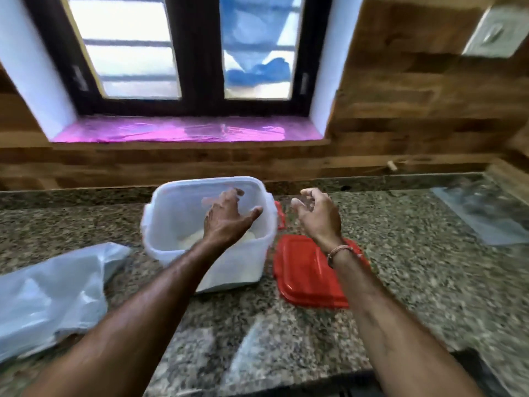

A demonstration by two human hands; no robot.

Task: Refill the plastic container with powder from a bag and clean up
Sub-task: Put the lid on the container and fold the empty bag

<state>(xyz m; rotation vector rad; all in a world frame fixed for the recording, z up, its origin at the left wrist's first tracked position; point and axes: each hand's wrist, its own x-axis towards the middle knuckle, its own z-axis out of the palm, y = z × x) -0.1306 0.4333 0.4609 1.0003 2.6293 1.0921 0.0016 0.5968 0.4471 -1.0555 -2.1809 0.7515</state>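
Observation:
A translucent white plastic container stands open on the granite counter, with a little pale powder at its bottom. My left hand hovers over its mouth, fingers spread, holding nothing. My right hand is in the air just right of the container, fingers curled loosely and empty. The red lid lies flat on the counter under my right wrist. A crumpled whitish plastic bag lies at the left.
The granite counter runs to a wood-look wall with a window and a pink sill. A clear plastic sheet lies at the far right. A small red piece shows behind the container.

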